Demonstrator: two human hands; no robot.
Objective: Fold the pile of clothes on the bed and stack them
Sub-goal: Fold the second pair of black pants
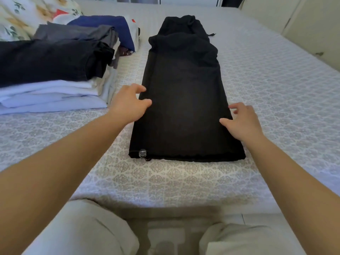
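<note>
Long black garment [184, 92], prob. trousers folded lengthwise, lies flat on bed, running away from viewer; hem w/ clear toggle [142, 153] at near left corner, bunched waist at far end. To its left, a stack of folded clothes [53, 74]: white items at bottom, black piece on top, grey & navy pieces behind

Pretty clearly a bedroom in someone's home. There's a big bed [276, 80] with a grey-and-white patterned cover taking up most of the view, a floral pillow [20, 13] up in the far left corner, and cream cupboard doors [316, 26] along the right wall. Folded clothes [51, 74] sit stacked on the bed's left side, with black trousers [184, 92] laid out flat in the middle.
</note>
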